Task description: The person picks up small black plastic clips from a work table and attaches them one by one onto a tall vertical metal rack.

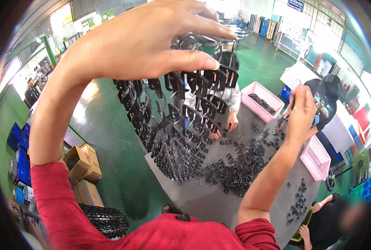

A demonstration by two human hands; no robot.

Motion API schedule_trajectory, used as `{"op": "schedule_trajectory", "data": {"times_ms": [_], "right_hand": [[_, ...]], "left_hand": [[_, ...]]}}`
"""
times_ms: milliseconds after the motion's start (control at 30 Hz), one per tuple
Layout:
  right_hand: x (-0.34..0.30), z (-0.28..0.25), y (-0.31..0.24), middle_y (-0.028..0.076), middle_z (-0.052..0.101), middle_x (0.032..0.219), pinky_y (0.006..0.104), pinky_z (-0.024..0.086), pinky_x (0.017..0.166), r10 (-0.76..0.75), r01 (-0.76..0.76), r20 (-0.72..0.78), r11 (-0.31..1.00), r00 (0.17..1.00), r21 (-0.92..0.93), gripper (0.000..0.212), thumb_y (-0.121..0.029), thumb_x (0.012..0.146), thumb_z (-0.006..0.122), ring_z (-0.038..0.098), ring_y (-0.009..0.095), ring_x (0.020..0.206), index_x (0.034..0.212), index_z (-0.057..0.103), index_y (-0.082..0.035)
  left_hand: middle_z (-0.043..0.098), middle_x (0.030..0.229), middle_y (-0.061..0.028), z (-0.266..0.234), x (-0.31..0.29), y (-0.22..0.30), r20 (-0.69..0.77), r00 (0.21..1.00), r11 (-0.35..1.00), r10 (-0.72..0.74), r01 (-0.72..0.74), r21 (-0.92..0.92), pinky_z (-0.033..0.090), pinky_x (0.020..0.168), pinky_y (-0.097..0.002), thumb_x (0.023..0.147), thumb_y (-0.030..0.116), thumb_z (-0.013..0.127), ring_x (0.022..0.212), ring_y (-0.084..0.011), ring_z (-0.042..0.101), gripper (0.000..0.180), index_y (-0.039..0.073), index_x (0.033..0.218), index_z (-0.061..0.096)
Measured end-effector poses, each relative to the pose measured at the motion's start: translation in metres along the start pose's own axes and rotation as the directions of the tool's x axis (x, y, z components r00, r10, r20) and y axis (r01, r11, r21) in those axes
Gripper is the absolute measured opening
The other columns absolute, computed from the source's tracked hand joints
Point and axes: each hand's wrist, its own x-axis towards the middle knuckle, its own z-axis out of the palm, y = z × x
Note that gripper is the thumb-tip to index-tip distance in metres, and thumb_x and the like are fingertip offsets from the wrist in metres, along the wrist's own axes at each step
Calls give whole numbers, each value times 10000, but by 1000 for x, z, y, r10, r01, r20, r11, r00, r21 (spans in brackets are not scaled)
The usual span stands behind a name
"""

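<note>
High in front of me, my left hand (pixel 152 43) is closed over the top of a hanging rack (pixel 175 121) of wire hooks, which carries many small black plastic buckles in tiers. Its thumb lies against the hooks near the upper buckles. Raised over the table's right side, my right hand (pixel 301 109) has its fingers pinched together. A small dark piece shows at those fingertips, too blurred to name exactly. Below and between my hands, a pile of loose black buckles (pixel 239 171) covers part of the grey table (pixel 194 198).
A co-worker's hand (pixel 232 121) handles parts across the table, partly behind the rack. A pink basket (pixel 252 89) holds black parts; another pink basket (pixel 316 158) stands at the right edge. Other people are at the right. Cardboard boxes (pixel 88 162) stand on the floor at left.
</note>
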Motion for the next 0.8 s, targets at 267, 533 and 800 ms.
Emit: {"op": "schedule_trajectory", "data": {"times_ms": [267,533,800], "right_hand": [[6,-62,63,187,642,742,366,457,702,354,129,347,514,869,-848,308,-256,856,550,632,257,735,921,638,32],[1,81,-49,107,605,1057,326,490,821,-285,-504,718,552,634,664,377,-327,968,440,604,217,954,1123,528,5],[2,115,-51,28,523,785,226,417,612,-538,-636,643,235,544,735,331,-337,963,457,497,112,702,832,542,-45]], "left_hand": [[526,1229,-194,-7,8,-9,74,997,999,-11,15,-52,385,971,-400,791,444,639,1158,-342,497,630,60,1275,513],[517,1275,-180,1,0,-23,66,994,983,83,-71,-172,362,1006,-419,738,467,675,1203,-339,475,751,27,1308,463],[525,1237,-167,-3,-5,-23,44,994,979,97,-88,-182,399,964,-416,795,432,630,1143,-339,515,600,89,1275,519]]}}
